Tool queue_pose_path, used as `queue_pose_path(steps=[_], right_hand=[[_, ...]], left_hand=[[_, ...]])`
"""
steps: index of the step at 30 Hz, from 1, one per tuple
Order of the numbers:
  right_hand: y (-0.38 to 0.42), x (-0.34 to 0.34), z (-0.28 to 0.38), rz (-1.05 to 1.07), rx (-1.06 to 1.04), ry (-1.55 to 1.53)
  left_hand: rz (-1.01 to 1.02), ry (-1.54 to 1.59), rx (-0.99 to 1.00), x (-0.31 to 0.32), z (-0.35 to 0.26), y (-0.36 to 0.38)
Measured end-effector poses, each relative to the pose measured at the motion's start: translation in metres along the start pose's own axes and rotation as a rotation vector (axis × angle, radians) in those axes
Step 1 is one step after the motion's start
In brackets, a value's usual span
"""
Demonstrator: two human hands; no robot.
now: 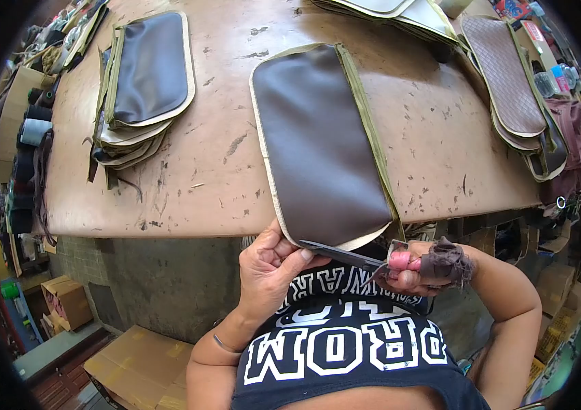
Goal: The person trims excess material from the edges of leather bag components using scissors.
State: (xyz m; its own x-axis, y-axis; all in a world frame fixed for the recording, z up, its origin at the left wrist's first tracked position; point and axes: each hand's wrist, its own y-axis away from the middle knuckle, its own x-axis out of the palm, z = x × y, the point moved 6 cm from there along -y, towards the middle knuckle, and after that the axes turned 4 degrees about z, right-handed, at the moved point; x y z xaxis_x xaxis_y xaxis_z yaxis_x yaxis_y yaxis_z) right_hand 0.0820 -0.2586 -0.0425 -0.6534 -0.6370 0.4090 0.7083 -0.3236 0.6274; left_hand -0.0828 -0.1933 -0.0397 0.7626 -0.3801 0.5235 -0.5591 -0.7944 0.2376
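A dark brown leatherette panel [317, 143] with cream and olive edging lies on the worn wooden table [215, 164], its near end hanging over the table's front edge. My left hand [270, 263] pinches the panel's near corner from below. My right hand [417, 266] grips scissors [345, 255] with pink handles, and a scrap of brown trimmings is bunched in the same hand. The scissor blades lie along the panel's near edge, pointing left toward my left thumb.
A stack of similar panels [143, 82] sits at the table's left. A woven brown pile [509, 82] rests at the right, more panels [399, 14] at the back. Thread spools [31, 130] stand off the left side. Cardboard boxes [140, 362] lie on the floor.
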Motion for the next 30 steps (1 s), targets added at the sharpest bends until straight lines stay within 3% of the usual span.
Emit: queue_pose_path(steps=[1,2,6,11,17,20,23,26,30], right_hand=[[0.002,0.002,-0.008,0.016,0.055,-0.095],[-0.001,0.006,-0.018,-0.045,-0.017,-0.450],[-0.002,0.008,-0.017,0.013,-0.018,-0.290],[0.003,0.006,-0.021,-0.017,0.018,-0.175],[0.008,0.003,-0.015,-0.148,0.002,-0.169],[0.005,0.007,-0.016,0.023,0.015,-0.231],[0.003,0.011,-0.023,0.050,-0.003,-0.340],[0.007,0.009,-0.030,-0.122,-0.048,-0.282],[0.011,0.011,-0.023,-0.030,-0.025,-0.205]], left_hand=[[-0.015,-0.001,0.007,0.000,0.001,0.000],[-0.030,-0.002,0.014,0.001,0.001,0.000],[-0.020,0.034,-0.030,0.004,0.001,0.001],[-0.037,-0.124,0.053,-0.002,-0.009,0.002],[-0.039,-0.197,0.069,-0.002,-0.011,0.001],[-0.045,-0.207,0.083,0.000,-0.010,0.002],[-0.051,-0.188,0.085,0.001,-0.008,0.002],[-0.060,-0.164,0.086,0.003,-0.005,0.002],[-0.057,-0.134,0.064,0.006,0.002,0.002]])
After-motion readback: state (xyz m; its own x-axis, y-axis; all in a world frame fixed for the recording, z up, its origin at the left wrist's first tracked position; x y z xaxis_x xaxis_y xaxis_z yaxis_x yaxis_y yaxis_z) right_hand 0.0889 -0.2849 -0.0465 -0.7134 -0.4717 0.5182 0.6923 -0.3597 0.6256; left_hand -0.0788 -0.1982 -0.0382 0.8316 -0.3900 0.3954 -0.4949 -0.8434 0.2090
